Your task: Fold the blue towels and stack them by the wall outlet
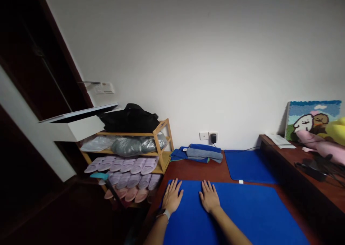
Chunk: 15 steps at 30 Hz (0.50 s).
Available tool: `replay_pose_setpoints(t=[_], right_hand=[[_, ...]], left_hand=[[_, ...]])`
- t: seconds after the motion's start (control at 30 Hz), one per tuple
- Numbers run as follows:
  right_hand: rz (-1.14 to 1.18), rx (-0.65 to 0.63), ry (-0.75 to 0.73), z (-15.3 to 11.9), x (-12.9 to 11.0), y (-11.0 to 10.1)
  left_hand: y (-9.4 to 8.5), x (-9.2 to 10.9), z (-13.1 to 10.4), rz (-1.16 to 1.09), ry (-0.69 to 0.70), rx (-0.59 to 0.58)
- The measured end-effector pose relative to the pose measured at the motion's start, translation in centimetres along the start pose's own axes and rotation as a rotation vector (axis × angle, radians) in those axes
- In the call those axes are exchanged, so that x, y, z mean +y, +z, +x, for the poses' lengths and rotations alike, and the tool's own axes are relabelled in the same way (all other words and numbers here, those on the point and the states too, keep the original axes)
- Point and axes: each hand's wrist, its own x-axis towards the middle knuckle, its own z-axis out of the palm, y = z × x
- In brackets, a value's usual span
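Observation:
A large blue cloth [242, 212] lies spread over the dark red-brown tabletop [185, 171]. My left hand [172, 197] rests flat on the cloth near its far left corner, fingers stretched out; a watch is on that wrist. Flat near the far edge, to the right of it, is my right hand [209, 197], its fingers extended too. Neither hand holds anything. Beyond them, against the wall, sit folded blue and grey towels [203, 153]. A second blue cloth [250, 166] with a small white tag lies flat at the back right.
To the left stands a wooden shoe rack [161, 148] with rows of slippers [134, 166], a black bag [130, 119] and an open white box [78, 128]. A raised ledge [299, 162] on the right carries a pink plush toy [320, 146], a dog picture [314, 119] and cables. A black plug [213, 138] sits in the wall socket.

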Motion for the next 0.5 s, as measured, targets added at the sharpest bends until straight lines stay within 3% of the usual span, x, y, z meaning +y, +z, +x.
replay_pose_setpoints(t=[0.07,0.13,0.27,0.37,0.43,0.5], right_hand=[[-0.007,0.005,0.02,0.4,1.8,0.1],[-0.019,0.029,0.051,-0.2,5.6,-0.3],[-0.062,0.095,0.112,-3.4,17.6,-1.5],[-0.154,0.135,0.286,-6.1,26.9,-2.4],[-0.213,0.13,0.41,-7.2,31.4,-2.8],[-0.247,0.141,0.46,-7.7,34.0,-2.8]], left_hand=[[1.0,-0.2,0.5,0.006,-0.018,-0.029],[1.7,-0.6,0.6,0.013,-0.029,-0.031],[2.1,-0.9,0.7,0.017,-0.035,-0.013],[2.0,-0.6,0.9,0.018,-0.027,-0.02],[2.0,-0.5,1.0,0.025,-0.027,-0.022],[1.9,-0.4,1.1,0.034,-0.033,-0.023]])
